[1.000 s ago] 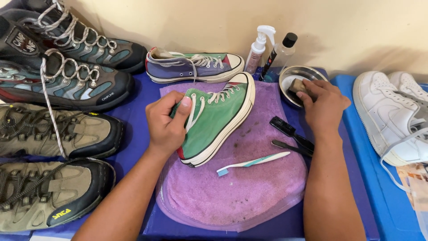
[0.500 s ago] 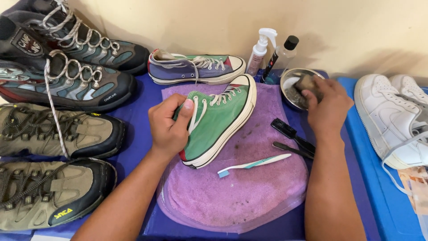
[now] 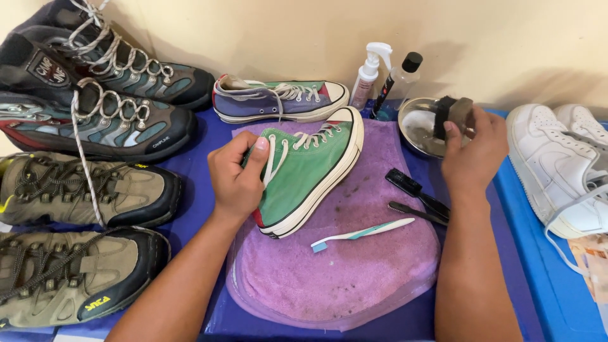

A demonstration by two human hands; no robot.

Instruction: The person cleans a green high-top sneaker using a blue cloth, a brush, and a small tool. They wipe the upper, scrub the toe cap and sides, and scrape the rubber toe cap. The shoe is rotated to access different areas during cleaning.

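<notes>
A: Over the bowl (image 3: 420, 126) now — right hand (image 3: 472, 149) has lifted the sponge (image 3: 454, 113) clear of it, pinched in the fingers; a second ago it pressed down inside.

B: Left hand (image 3: 237, 180)?

A: Unchanged, gripping the green shoe (image 3: 310, 171) on the purple towel (image 3: 354, 253). Sponge looks loaded, ready for scrubbing.

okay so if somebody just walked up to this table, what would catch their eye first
Probably the green high-top sneaker, propped on a purple towel at the centre and gripped at its ankle by the left hand. The right hand lifts a dark sponge over a metal bowl, while hiking boots crowd the left side.
</notes>
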